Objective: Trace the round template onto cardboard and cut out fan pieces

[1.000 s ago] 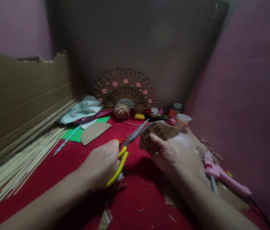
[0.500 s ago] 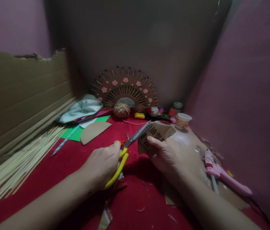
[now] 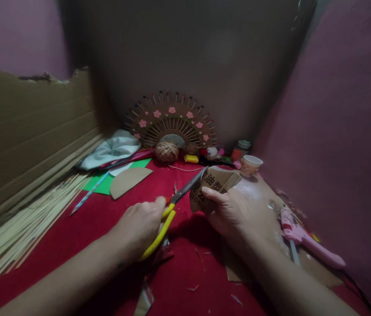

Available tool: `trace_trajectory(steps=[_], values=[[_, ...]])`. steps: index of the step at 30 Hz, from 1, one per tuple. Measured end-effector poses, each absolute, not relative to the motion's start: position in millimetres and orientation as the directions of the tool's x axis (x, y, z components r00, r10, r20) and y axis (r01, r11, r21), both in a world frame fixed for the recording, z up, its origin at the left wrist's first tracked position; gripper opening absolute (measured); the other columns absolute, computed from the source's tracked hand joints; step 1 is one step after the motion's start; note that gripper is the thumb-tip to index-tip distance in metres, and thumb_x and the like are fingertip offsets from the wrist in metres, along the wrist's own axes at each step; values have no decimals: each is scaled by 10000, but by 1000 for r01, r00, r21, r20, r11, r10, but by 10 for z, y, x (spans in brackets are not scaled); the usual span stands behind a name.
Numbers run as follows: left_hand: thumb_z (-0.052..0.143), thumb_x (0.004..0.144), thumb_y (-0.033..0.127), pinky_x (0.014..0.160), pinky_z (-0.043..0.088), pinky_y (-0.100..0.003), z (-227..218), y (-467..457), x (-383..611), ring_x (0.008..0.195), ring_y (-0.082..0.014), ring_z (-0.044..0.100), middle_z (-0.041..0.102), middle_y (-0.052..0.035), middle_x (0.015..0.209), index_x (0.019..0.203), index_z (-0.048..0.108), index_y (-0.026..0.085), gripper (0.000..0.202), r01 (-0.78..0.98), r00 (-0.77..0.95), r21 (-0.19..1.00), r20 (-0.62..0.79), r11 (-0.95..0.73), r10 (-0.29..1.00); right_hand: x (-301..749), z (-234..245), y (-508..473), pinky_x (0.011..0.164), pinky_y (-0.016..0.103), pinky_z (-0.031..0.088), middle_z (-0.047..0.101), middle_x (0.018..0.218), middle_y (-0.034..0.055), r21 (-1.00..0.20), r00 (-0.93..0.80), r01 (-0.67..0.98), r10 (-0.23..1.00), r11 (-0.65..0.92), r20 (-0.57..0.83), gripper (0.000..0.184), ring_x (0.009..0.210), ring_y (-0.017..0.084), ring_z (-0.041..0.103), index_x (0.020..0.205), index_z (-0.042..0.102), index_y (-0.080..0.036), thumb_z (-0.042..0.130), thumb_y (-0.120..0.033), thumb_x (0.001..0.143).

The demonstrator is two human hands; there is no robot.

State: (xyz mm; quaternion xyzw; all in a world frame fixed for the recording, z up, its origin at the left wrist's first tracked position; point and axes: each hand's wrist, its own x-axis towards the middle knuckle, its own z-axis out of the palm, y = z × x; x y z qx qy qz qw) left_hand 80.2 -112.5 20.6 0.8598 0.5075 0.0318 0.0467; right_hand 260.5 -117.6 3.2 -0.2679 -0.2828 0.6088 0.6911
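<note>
My left hand (image 3: 142, 226) is closed round the yellow handles of a pair of scissors (image 3: 179, 194), whose blades point up and to the right. In my right hand (image 3: 226, 215) is a piece of brown cardboard (image 3: 216, 180) with black printed characters, pinched under the thumb. The scissor blades lie along the left edge of this cardboard and look nearly closed. Beyond my left hand, a cardboard half-disc (image 3: 129, 182) rests partly over a green sheet (image 3: 101, 184).
Thin sticks (image 3: 30, 224) lie at left beside a blue pencil (image 3: 89, 193). A decorated fan (image 3: 172, 115) stands at the back behind a twine ball (image 3: 167, 152). At right are a paper cup (image 3: 251, 165) and a pink glue gun (image 3: 310, 243). Scraps dot the red cloth (image 3: 178, 281).
The scissor blades have come closer together along the cardboard's left edge. Both hands stay in nearly the same place.
</note>
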Motion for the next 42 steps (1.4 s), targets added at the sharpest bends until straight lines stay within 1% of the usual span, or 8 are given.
trace_trajectory(steps=[6, 12, 23, 30, 33, 36, 39, 42], values=[[282, 854, 340, 539, 359, -289, 273, -1102, 757, 615, -182, 545, 574, -66, 760, 773, 336, 220, 155, 840, 473, 262, 76, -475, 878, 2643, 95, -1172, 643, 245, 513, 699, 747, 1, -714, 100, -694, 994, 96, 37, 344, 644, 132, 627, 876, 624, -168, 675, -46, 559], [293, 855, 374, 544, 367, -309, 277, -1130, 815, 634, -203, 553, 579, -84, 775, 796, 386, 203, 203, 855, 483, 206, 16, -476, 875, 2632, 94, -1189, 734, 260, 497, 692, 768, -19, -719, 115, -680, 989, 143, 87, 347, 687, 125, 622, 885, 625, -190, 657, -35, 576], [254, 881, 332, 524, 367, -317, 224, -1117, 829, 685, -272, 644, 647, -104, 742, 901, 424, 171, 235, 876, 474, 120, -23, -468, 880, 2589, 62, -1213, 775, 287, 496, 705, 793, 3, -764, 66, -641, 997, 73, 39, 293, 716, 137, 636, 858, 642, -167, 661, -50, 591], [261, 875, 309, 514, 378, -317, 238, -1117, 794, 668, -276, 644, 651, -113, 730, 881, 448, 168, 235, 866, 498, 68, -7, -496, 867, 2608, 53, -1211, 693, 269, 501, 694, 712, 10, -799, 61, -598, 998, 61, 31, 205, 625, 125, 611, 787, 647, -147, 667, -69, 598], [260, 879, 321, 516, 377, -308, 242, -1108, 787, 669, -270, 643, 645, -106, 703, 878, 457, 169, 249, 864, 503, 32, -8, -502, 864, 2615, 52, -1202, 700, 265, 496, 695, 725, 8, -800, 74, -595, 996, 80, 44, 229, 635, 124, 614, 796, 645, -150, 673, -64, 585], [257, 882, 340, 529, 378, -307, 243, -1107, 794, 678, -263, 639, 638, -97, 702, 868, 454, 180, 254, 865, 500, 40, -4, -499, 866, 2617, 61, -1195, 695, 280, 502, 699, 745, -5, -774, 95, -624, 994, 105, 58, 305, 646, 134, 624, 829, 638, -171, 682, -41, 557], [256, 877, 351, 542, 372, -311, 232, -1105, 789, 682, -261, 628, 626, -95, 710, 834, 434, 192, 243, 874, 482, 59, 8, -482, 876, 2623, 74, -1189, 667, 281, 506, 695, 721, -16, -731, 110, -674, 993, 109, 46, 303, 645, 143, 631, 831, 635, -184, 697, -59, 562], [275, 862, 337, 554, 371, -309, 224, -1094, 766, 666, -236, 607, 612, -85, 724, 801, 385, 203, 184, 863, 483, 156, 24, -481, 875, 2639, 78, -1173, 649, 304, 513, 705, 762, -2, -697, 127, -707, 991, 119, 41, 259, 655, 157, 639, 858, 640, -190, 709, -146, 613]])
